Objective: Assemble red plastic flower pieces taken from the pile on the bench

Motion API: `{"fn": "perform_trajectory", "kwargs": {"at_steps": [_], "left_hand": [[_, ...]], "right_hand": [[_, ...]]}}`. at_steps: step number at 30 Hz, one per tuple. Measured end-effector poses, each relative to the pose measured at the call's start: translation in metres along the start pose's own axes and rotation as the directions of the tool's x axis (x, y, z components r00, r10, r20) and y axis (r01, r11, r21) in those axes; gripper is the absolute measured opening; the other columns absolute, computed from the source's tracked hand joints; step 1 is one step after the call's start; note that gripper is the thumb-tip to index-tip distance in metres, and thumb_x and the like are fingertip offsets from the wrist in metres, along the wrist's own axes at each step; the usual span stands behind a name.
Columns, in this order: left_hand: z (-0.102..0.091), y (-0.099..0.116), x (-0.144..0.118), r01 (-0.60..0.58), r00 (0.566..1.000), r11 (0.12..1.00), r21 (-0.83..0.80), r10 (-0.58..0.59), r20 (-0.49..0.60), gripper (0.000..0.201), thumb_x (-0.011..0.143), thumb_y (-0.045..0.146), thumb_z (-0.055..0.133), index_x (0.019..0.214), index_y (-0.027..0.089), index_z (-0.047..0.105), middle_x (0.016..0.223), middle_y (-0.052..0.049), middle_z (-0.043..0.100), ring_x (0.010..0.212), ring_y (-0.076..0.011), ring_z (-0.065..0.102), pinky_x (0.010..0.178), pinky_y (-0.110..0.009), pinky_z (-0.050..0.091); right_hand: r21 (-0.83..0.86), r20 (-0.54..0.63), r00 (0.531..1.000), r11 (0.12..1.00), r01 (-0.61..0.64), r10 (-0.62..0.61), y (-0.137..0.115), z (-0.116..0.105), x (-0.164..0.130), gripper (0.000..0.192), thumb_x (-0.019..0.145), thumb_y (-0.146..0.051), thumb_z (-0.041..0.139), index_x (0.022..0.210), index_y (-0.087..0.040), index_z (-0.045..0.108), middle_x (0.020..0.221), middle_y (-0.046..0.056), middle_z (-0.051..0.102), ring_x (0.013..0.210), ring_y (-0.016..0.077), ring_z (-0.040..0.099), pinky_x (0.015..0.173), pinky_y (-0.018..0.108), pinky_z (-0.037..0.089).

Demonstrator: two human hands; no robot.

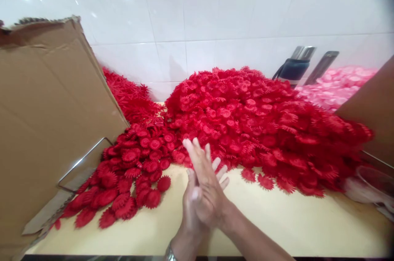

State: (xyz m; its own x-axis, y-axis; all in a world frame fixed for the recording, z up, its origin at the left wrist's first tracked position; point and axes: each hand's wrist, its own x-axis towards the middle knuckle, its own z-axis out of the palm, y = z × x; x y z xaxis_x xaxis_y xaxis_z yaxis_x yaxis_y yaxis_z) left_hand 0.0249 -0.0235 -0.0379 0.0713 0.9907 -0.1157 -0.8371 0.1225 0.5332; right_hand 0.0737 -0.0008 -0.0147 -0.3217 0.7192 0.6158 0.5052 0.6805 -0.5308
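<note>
The large heap of red flowers (246,117) is lying straight ahead of the hands and spreading off to their right, its long axis running side to side along the bench (277,224); each flower is a flat, round, notched piece with no long side of its own. The right hand (205,183) is pointing its fingers forward at the heap's near edge, though from here I can't tell whether the tips are touching it. The left hand (191,207), with a watch (170,252) on its wrist, is lying nearer the smaller heap of dark red flowers (135,166), which is sitting to its left. Both hands are resting palm to palm with fingers stretched out, neither one clenching nor visibly grasping anything; whatever may be between the palms is staying hidden. Behind the smaller heap, a spikier red pile (131,95) is leaning toward the tiled wall (200,14). A big cardboard box (52,113) is blocking the left side, a wire handle (80,160) showing in front of it, and another cardboard piece (372,105) is hemming in the right. Farther back on the right, a dark bottle (292,71) is standing near some pink petals (341,84), while a clear cup (377,181) is sitting by the large heap's right end.
</note>
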Motion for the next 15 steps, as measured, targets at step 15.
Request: {"fn": "perform_trajectory", "kwargs": {"at_steps": [15], "left_hand": [[0.002,-0.002,-0.001,0.029,0.999,0.998,-0.062,-0.032,-0.039,0.063,0.079,0.062,0.037,0.133,0.03,0.039,0.141,-0.003,0.04,0.134,-0.0306,0.018,0.108,-0.047,0.018]], "right_hand": [[0.006,0.052,0.997,0.998,-0.062,0.062,0.006,0.006,-0.015,0.062,0.091,-0.052,0.012,0.143,-0.024,-0.005,0.144,0.006,0.031,0.134,0.0259,0.022,0.109,0.053,0.014]]}}
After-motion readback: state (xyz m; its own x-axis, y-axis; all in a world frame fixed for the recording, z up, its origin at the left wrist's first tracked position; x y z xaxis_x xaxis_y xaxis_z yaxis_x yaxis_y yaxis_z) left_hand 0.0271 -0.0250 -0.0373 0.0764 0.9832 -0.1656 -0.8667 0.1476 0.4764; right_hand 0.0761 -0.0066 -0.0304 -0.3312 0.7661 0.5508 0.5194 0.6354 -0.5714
